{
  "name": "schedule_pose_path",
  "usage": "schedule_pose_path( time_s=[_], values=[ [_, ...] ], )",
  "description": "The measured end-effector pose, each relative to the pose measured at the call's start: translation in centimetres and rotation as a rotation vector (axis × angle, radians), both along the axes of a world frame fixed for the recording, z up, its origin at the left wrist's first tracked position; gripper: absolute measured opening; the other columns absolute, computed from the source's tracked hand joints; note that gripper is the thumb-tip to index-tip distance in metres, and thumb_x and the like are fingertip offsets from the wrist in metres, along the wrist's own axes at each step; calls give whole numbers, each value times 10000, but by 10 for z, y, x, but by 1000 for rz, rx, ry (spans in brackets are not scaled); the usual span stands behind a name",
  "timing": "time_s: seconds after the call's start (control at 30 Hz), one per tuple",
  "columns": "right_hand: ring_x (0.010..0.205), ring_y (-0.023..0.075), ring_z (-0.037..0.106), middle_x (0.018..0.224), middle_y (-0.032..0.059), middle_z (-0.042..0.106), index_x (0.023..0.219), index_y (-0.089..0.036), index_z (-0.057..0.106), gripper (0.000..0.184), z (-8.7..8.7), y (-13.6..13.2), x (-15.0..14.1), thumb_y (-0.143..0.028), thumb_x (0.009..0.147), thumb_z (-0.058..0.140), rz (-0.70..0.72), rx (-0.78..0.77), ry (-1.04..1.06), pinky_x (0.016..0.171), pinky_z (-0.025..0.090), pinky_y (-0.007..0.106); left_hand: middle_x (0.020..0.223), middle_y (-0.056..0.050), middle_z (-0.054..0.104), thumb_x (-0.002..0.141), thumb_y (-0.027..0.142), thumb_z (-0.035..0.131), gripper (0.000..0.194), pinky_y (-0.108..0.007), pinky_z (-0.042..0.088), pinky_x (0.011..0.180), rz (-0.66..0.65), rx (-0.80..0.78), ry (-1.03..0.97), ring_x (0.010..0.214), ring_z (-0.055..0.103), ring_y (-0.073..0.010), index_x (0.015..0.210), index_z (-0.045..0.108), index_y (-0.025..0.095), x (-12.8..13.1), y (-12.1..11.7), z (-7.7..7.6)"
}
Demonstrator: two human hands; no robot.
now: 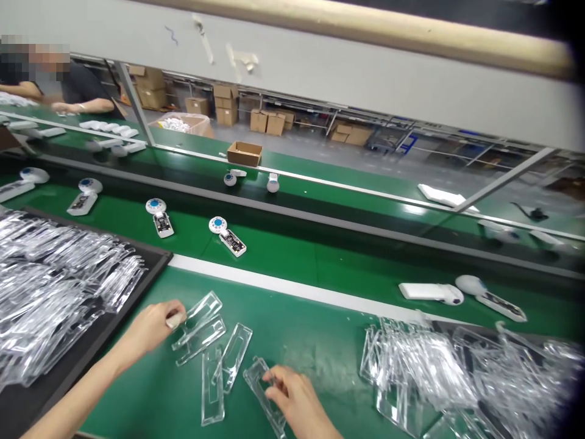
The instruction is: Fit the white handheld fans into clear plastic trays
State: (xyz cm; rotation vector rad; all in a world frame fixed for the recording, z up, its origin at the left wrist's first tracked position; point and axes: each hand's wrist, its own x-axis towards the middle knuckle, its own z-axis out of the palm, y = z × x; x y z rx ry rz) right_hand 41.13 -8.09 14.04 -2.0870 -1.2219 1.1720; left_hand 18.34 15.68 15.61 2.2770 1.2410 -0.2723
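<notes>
My left hand [148, 329] pinches a small white piece [174, 319] against the end of a clear plastic blister tray [198, 320]. My right hand [292, 396] grips the edge of another clear blister tray [258, 384]. Between my hands, several similar clear trays [214, 387] lie loose on the green workbench [315, 360]. To the right stands a heap of clear trays [425, 372], and a larger heap [59, 274] fills a black tray at the left.
A conveyor with a green belt [292, 256] runs beyond a white strip, carrying white handheld devices with blue dials [227, 236]. A glass panel reflects the line. At the far left, a co-worker's hands [77, 107] work across the line. Cardboard boxes [226, 103] stand behind.
</notes>
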Motion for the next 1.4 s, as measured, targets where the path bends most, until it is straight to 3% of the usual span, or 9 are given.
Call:
schedule_pose_path(
  time_s=[0.27,0.47,0.6,0.8,0.97,1.13,1.23,1.33,1.4],
  values=[
    [583,129,454,592,-51,465,838,-216,627,210,-10,-3,1,-194,711,461,-23,-33,-1,578,321,219,707,0,667,853,254,312,252,-245,342,564,141,-37,95,645,602,-175,801,558,238,-12,-52,-7],
    [564,119,443,566,-58,487,758,-224,629,170,-9,-5,8,-164,697,482,-9,-27,-19,558,297,215,941,-51,642,840,185,331,249,-305,379,736,1,92,92,926,570,-222,852,578,213,6,-45,-9],
    [564,121,427,553,-55,477,763,-211,642,156,-2,-6,9,-172,702,504,-26,-42,-27,553,280,221,1090,-107,609,821,266,403,302,-339,411,753,-34,68,135,1010,557,-261,1073,544,179,12,-43,-13],
    [546,117,414,546,-52,473,723,-209,637,180,-1,-11,8,-214,765,462,-74,-16,1,553,278,235,881,-101,670,791,212,383,229,-341,395,667,-74,6,188,817,620,-271,919,572,200,20,-41,-21],
    [514,113,438,519,-68,450,738,-204,602,131,-11,-13,15,-171,688,485,-186,19,116,531,319,235,893,-63,677,819,197,336,217,-305,367,640,-53,6,154,814,622,-247,828,550,230,14,-33,-32],
    [524,128,543,565,-61,491,738,-200,519,101,-21,-12,6,-275,670,515,-373,35,366,454,410,224,753,-19,660,879,238,286,220,-288,342,600,-64,12,95,680,598,-213,876,505,235,-1,-34,-20],
    [559,135,585,591,-54,513,746,-194,497,214,-25,-19,-6,-389,683,560,-503,47,461,474,466,236,799,-16,654,861,135,310,257,-295,348,672,-237,81,-25,730,579,-190,937,536,231,-5,-47,-6],
    [589,142,607,612,-43,557,780,-183,523,394,-27,-29,-20,-502,613,685,-751,89,609,485,491,243,791,-16,637,768,28,424,304,-311,328,728,-574,194,-190,765,538,-185,937,579,227,-1,-66,0],
    [606,152,617,624,-29,595,790,-180,552,513,-30,-36,-30,-539,502,778,-943,134,732,478,493,242,726,-14,608,766,75,509,165,-321,324,716,-756,247,-253,718,501,-183,827,584,210,5,-78,-1]
  ],
)
